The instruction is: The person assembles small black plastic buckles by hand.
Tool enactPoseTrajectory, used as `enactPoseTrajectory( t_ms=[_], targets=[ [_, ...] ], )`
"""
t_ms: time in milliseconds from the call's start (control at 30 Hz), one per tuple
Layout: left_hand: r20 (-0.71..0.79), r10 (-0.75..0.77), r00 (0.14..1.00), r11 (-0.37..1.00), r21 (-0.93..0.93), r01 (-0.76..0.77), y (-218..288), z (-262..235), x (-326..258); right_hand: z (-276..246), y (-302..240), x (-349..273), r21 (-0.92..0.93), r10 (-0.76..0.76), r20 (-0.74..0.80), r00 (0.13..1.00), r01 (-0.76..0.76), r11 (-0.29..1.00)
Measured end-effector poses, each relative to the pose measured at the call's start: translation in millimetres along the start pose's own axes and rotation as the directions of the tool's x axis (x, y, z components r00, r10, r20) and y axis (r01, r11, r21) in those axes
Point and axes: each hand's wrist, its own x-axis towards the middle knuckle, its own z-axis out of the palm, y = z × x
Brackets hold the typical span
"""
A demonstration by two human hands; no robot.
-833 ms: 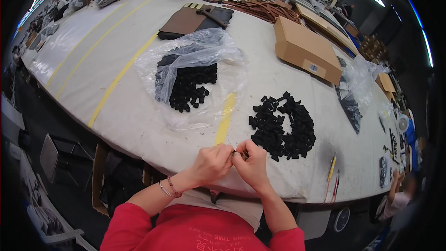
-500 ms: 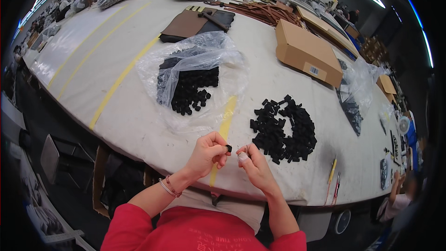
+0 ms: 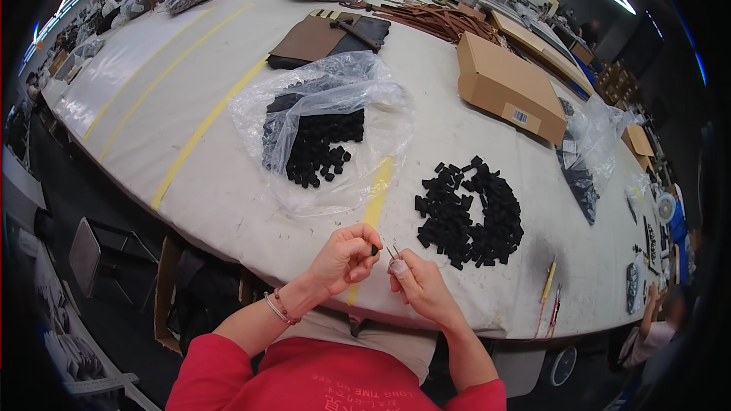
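Near the table's front edge, my left hand (image 3: 344,259) pinches a small black piece (image 3: 374,250) between thumb and fingertips. Just to its right, my right hand (image 3: 421,283) is closed around a thin two-pronged metal tool (image 3: 391,252). The prongs point up toward the black piece, with a narrow gap between them and it. Most of the tool is hidden in my fingers. Beyond my right hand lies a ring-shaped pile of small black pieces (image 3: 502,213). More black pieces (image 3: 327,133) spill from a clear plastic bag (image 3: 304,202) ahead of my left hand.
A cardboard box (image 3: 506,80) lies at the far right of the white table (image 3: 205,190). Behind the bag are a brown and black flat stack (image 3: 308,38) and brown straps (image 3: 434,23). A yellow-handled tool (image 3: 549,278) and a red-handled tool (image 3: 557,306) lie at the right front.
The right hand has turned and shifted slightly down and right, so the tool's two prongs now show. The left hand still grips the black piece. The whole view has shifted a little.
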Motion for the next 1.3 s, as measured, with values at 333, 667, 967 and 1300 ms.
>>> enactPoseTrajectory(
  t_ms=[333, 667, 967, 1300],
  targets=[
    [0.039, 0.021, 0.999, 0.998, -0.063, -0.018, -1.5, -3.9, -0.5, 1.5, 6.4, 0.8, -0.018, -0.172, -0.045, 0.984, 0.171, 0.985],
    [0.079, -0.084, 0.993, 0.993, -0.073, 0.09, 1.1, -0.9, -2.6, -1.9, -9.8, -0.5, -0.126, -0.124, 0.001, 0.992, 0.123, 0.984],
    [0.109, -0.266, 0.958, 0.964, 0.056, 0.261, 5.2, 0.7, -4.7, -18.4, -6.1, 2.8, 0.09, -0.068, 0.259, 0.964, 0.046, 0.995],
    [-0.123, 0.22, 0.968, 0.934, 0.313, -0.173, -7.9, 17.1, -5.7, -1.7, -4.1, 6.8, -0.262, -0.171, -0.077, 0.982, 0.145, 0.954]
  ],
)
